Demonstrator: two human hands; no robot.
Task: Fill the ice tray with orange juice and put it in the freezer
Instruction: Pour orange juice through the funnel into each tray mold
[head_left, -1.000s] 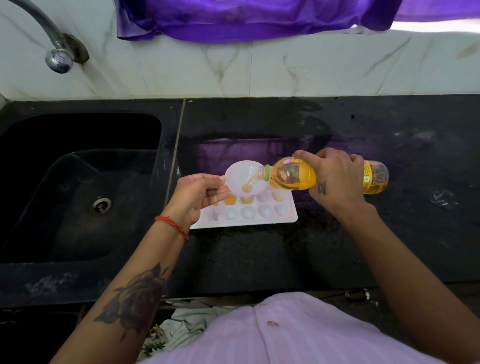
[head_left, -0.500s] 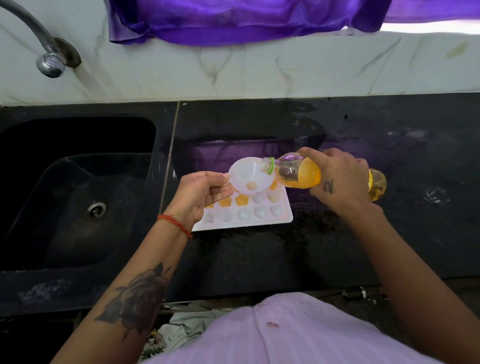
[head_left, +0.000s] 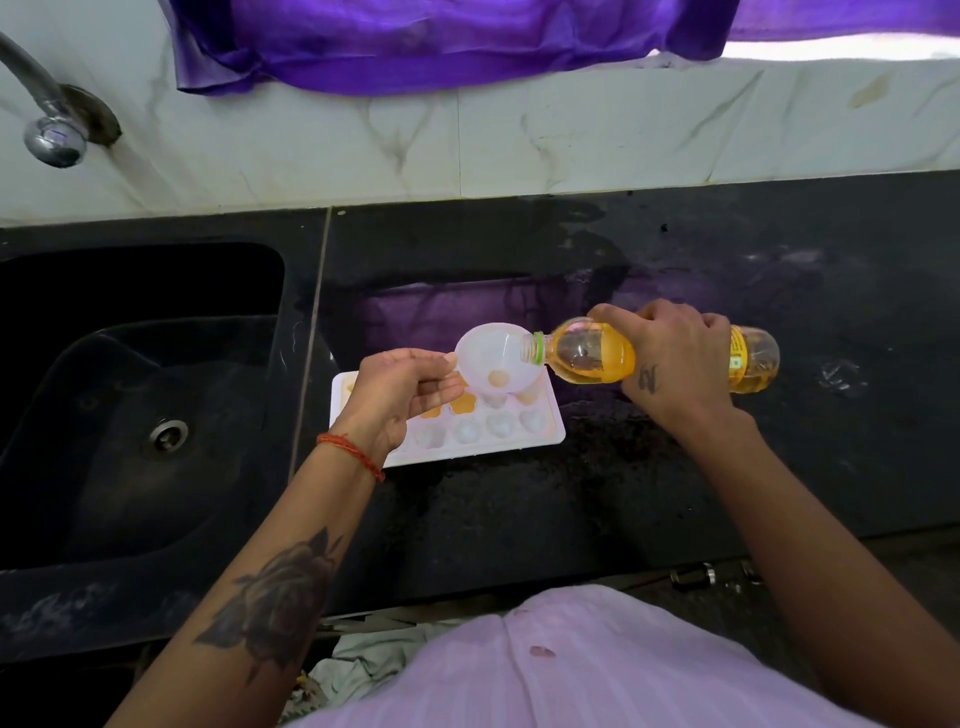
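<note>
A white ice tray (head_left: 550, 441) lies on the black counter (head_left: 519, 519), just right of the sink. Some of its far cells hold orange juice; the near row looks pale. My left hand (head_left: 400, 395) pinches the rim of a small white funnel (head_left: 493, 364) held over the tray's far cells. My right hand (head_left: 670, 364) grips a clear bottle of orange juice (head_left: 597, 358), lying almost level with its open neck over the funnel's edge. A little juice shows in the funnel's throat.
A black sink (head_left: 145, 405) with a drain lies to the left, under a metal tap (head_left: 52, 130). A white marble wall runs behind the counter, with purple cloth (head_left: 441, 47) hanging over it. The counter's front edge is close to my body.
The bottle's neck has tipped up a little and the pour into the funnel has stopped. Both hands stay over the tray.
</note>
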